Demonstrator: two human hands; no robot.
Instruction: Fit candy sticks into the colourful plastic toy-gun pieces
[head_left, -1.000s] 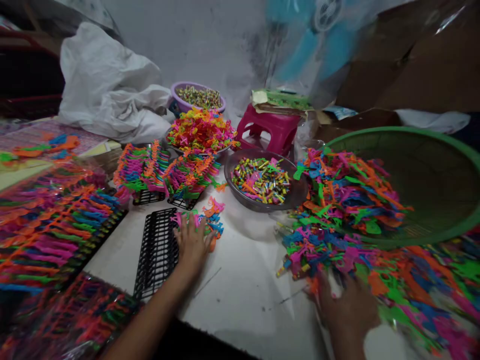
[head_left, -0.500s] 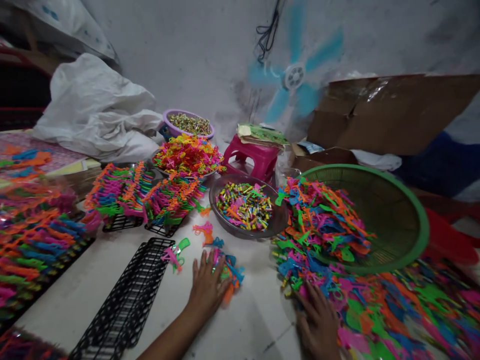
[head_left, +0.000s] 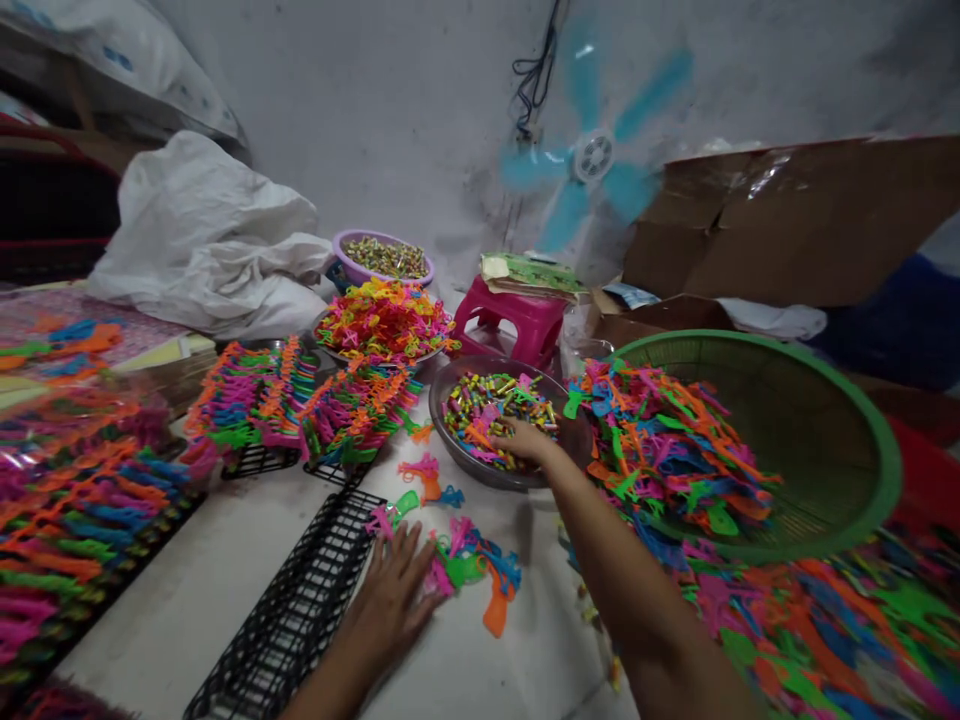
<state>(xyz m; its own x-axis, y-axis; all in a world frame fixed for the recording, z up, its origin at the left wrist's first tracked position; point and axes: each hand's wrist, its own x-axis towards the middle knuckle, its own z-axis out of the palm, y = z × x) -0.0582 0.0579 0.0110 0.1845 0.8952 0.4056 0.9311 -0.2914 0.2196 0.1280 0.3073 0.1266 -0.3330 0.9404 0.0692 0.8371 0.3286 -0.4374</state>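
My left hand [head_left: 397, 590] lies on the white table with its fingers spread, fingertips at small plastic toy guns. Around it are a pink and green toy gun [head_left: 391, 512], a green one [head_left: 463, 568] and an orange one [head_left: 496, 605]. My right hand [head_left: 523, 440] reaches into a dark bowl [head_left: 442, 440] of small yellow-striped cylinders [head_left: 517, 395] and a few pink and orange pieces. Its fingertips are down among these, so whether they grip anything is hidden.
Left of my left hand lie black wire racks [head_left: 300, 600]; others carry rows of toy guns [head_left: 75, 530]. At right, a green basket [head_left: 889, 480] leans behind a heap of toy guns [head_left: 667, 440]. Behind are a pink stool [head_left: 517, 325], a purple basin [head_left: 427, 268] and a spinning fan [head_left: 592, 155].
My right hand has moved from the pile at the lower right up and left into the bowl. My left hand has shifted slightly left and down, away from the orange and blue pieces.
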